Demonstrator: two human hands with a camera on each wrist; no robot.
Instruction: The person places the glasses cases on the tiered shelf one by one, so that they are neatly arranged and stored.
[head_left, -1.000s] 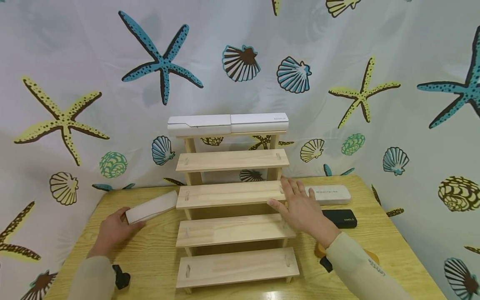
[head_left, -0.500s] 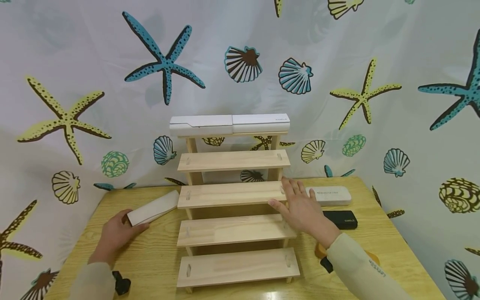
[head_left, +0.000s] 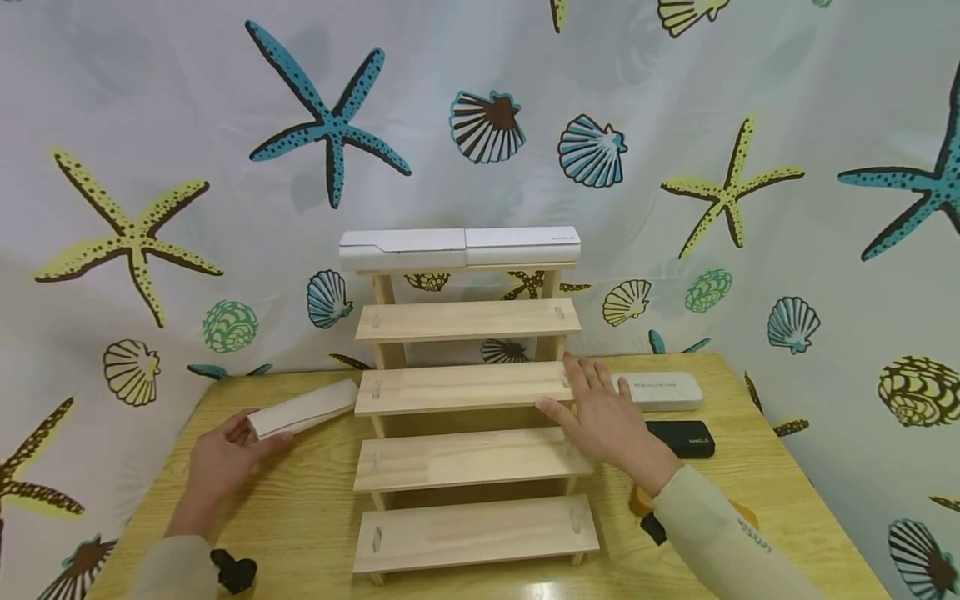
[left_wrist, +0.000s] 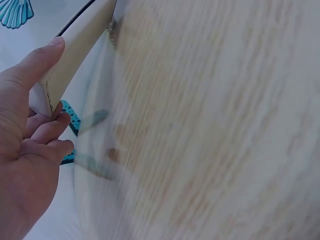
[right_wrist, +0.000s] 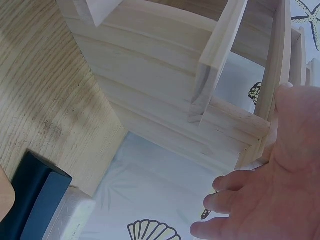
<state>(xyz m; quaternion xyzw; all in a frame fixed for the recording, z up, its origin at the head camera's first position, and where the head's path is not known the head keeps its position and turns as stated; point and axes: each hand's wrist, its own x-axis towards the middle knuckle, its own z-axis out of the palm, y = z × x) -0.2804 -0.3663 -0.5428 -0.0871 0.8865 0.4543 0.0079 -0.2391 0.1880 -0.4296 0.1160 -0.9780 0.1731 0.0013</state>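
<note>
At the left of the wooden stepped rack [head_left: 465,387], my left hand [head_left: 221,462] pinches the near end of a white glasses case [head_left: 303,408]. Its thumb lies along one side and the fingers curl under the other, as the left wrist view shows. The case's far end overlaps the rack's left side in the head view. My right hand [head_left: 603,412] rests at the right end of the middle shelf, fingers extended and thumb at the shelf's front edge. In the right wrist view, its fingers [right_wrist: 225,202] reach past the shelf's end. Two white cases [head_left: 401,247] lie end to end on the top shelf.
Right of the rack lie another white case [head_left: 663,390] and a black case [head_left: 681,439]. An orange-and-black item [head_left: 652,527] is partly hidden under the right sleeve. A small black object [head_left: 234,572] lies by the left sleeve. A patterned curtain [head_left: 480,75] hangs behind the table.
My left hand has shifted a little, and the near end of the white glasses case has turned and risen slightly in view. The right hand stays in place on the shelf.
</note>
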